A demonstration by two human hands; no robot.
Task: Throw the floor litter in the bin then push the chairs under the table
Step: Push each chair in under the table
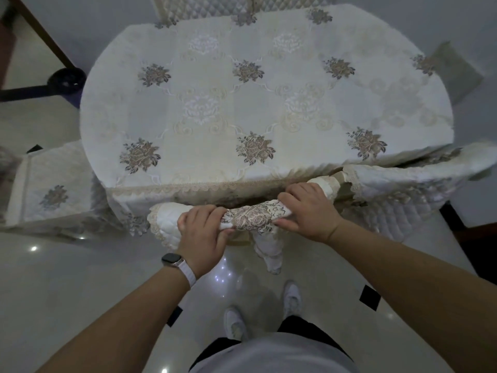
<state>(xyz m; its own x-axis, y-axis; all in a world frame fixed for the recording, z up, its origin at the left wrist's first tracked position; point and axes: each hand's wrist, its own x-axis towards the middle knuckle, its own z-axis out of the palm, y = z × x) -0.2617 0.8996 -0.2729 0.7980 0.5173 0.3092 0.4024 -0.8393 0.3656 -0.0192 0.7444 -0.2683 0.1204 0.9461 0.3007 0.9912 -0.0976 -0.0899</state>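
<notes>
Both hands grip the top rail of the chair in front of me: left hand (203,231) wrapped over the quilted cover on the left of the rail, right hand (306,208) clamped on the right, the embroidered rose patch between them. Chair (255,215) stands with its back at the near edge of the oval table (269,103), the seat already out of sight beneath the lace-trimmed cloth. Floor (80,292) around my white shoes shows no litter that I can make out, only light glints and dark inlay tiles, so I judge the bin step finished; a dark round bin (66,80) sits at far left beside the table.

To seat this one well, I should push level and straight, equal pressure from both palms, so the legs slide rather than tip on the glossy tile. The hanging tablecloth could bunch against the back, so a slow, short shove is wiser. A second covered chair (53,189) at left looks to stand further out than this one, and another (403,200) at right sits angled against the table edge; both seem to need the same treatment.
</notes>
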